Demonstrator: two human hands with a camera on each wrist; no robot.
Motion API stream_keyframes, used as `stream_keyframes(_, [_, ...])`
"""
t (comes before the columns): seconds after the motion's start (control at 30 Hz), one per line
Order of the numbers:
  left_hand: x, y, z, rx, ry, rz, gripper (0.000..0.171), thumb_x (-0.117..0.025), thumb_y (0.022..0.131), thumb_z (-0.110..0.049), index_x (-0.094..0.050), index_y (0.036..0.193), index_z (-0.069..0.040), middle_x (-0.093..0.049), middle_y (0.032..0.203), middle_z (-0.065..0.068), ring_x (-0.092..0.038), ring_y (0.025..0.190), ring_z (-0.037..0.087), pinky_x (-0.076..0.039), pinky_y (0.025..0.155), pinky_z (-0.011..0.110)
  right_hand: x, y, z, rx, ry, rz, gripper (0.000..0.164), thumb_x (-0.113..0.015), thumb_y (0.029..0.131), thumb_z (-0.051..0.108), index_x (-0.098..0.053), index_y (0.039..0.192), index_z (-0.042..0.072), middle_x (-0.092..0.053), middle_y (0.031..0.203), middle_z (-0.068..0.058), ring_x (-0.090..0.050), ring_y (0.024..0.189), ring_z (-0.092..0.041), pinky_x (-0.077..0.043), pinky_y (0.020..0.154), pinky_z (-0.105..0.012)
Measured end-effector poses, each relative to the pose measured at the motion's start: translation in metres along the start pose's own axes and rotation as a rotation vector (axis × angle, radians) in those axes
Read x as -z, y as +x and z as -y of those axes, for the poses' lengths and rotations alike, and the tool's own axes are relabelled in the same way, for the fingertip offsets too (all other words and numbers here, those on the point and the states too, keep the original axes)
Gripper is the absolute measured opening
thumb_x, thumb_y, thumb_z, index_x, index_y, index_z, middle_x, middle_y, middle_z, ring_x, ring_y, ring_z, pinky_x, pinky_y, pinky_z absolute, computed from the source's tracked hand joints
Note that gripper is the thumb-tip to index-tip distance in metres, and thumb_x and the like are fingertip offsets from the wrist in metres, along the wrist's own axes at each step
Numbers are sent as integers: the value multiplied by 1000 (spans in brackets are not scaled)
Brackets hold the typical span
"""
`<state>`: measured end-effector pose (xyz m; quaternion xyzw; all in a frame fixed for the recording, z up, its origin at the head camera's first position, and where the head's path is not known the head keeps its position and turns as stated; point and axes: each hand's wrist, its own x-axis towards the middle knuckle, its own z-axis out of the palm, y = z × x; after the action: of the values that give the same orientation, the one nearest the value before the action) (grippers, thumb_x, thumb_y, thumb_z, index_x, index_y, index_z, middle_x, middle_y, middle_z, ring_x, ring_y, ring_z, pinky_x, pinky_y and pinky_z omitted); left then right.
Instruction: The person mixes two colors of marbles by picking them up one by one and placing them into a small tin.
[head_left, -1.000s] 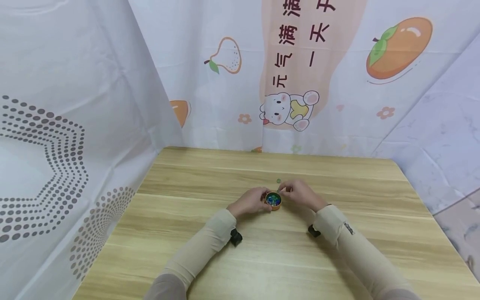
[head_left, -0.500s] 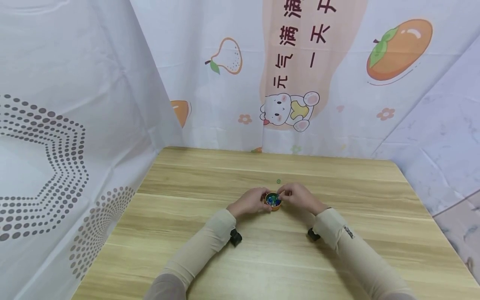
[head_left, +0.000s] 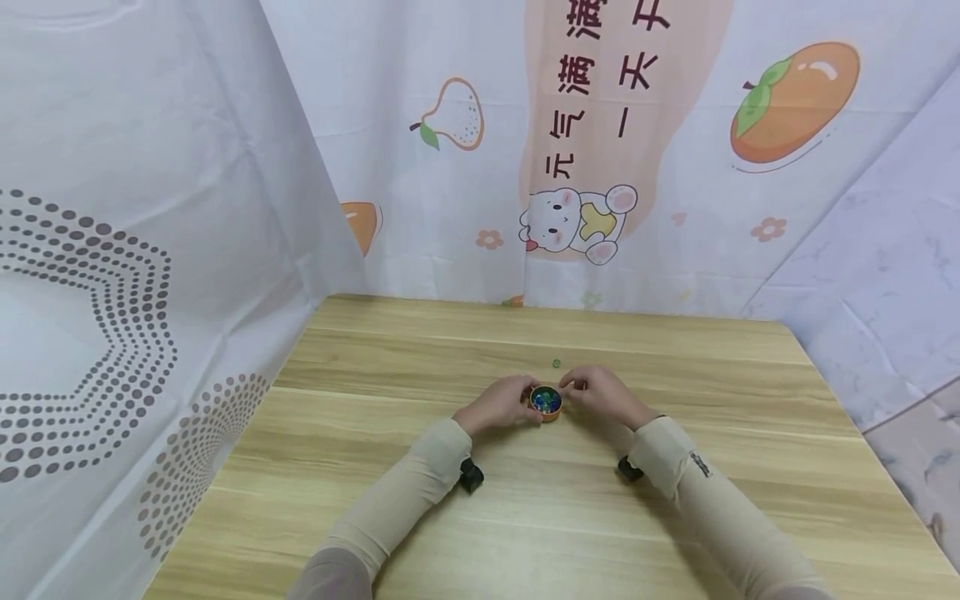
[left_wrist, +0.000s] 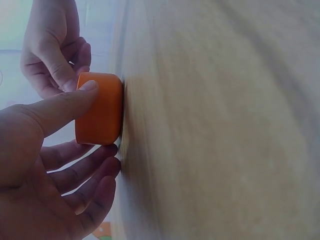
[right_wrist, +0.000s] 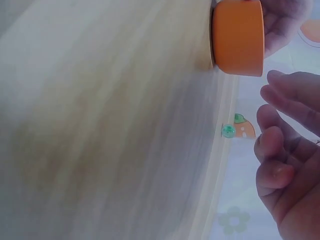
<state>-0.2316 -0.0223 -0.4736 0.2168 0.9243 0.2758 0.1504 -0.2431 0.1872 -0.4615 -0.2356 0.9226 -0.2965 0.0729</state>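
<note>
A small round orange bowl (head_left: 546, 403) stands on the table, with several blue and green glass marbles (head_left: 545, 401) inside. My left hand (head_left: 501, 403) holds it from the left side. In the left wrist view the thumb presses the wall of the bowl (left_wrist: 102, 112) while the other fingers curve beneath and around it. Close to the right rim is my right hand (head_left: 602, 395); in the right wrist view its loosely bent fingers (right_wrist: 272, 142) show nothing between them. Behind the bowl, a single green marble (head_left: 557, 363) lies on the wood.
The wood-grain table (head_left: 420, 342) ends at a white printed curtain (head_left: 450, 208) at the back. Another dotted curtain (head_left: 150, 250) hangs along the left. Black wrist cameras (head_left: 471, 475) sit below both cuffs.
My right hand brought a small piece from behind the rim over the bowl, then drew back slightly to the right, with nothing visible in its fingers. The left hand and bowl stayed put.
</note>
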Motion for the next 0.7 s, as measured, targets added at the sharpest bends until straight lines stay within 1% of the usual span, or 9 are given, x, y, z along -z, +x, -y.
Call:
stream_keyframes(0.17, [0, -1, 1, -13, -12, -5, 56, -73, 74, -35, -52, 122, -16, -61, 107, -4, -55, 96, 9, -45, 85, 26, 1, 1, 1, -12, -6, 2, 14, -59, 85, 14, -69, 95, 15, -64, 81, 0, -52, 69, -9, -43, 60, -25])
stream_keyframes(0.33, [-1, 0, 3, -4, -20, 0, 57, -72, 74, -35, -51, 122, -16, -60, 107, -4, -55, 95, 9, -45, 84, 26, 0, 3, -3, -41, -13, -2, 15, -58, 86, 18, -67, 98, 16, -62, 78, 0, -51, 67, -10, -42, 59, -25])
stream_keyframes(0.57, [-1, 0, 2, 14, -20, 4, 57, -72, 74, -35, -51, 123, -16, -60, 107, -4, -54, 96, 10, -45, 86, 28, 3, 9, -8, -64, -33, -37, 22, -58, 87, 21, -66, 103, 9, -62, 75, -3, -51, 64, -12, -42, 56, -25])
stream_keyframes(0.7, [-2, 1, 1, 19, -18, 4, 56, -72, 75, -35, -51, 123, -16, -59, 107, -3, -54, 96, 10, -44, 86, 29, 4, 13, -9, -77, -53, -59, 23, -59, 86, 23, -66, 102, 9, -62, 73, -3, -50, 61, -12, -41, 55, -25])
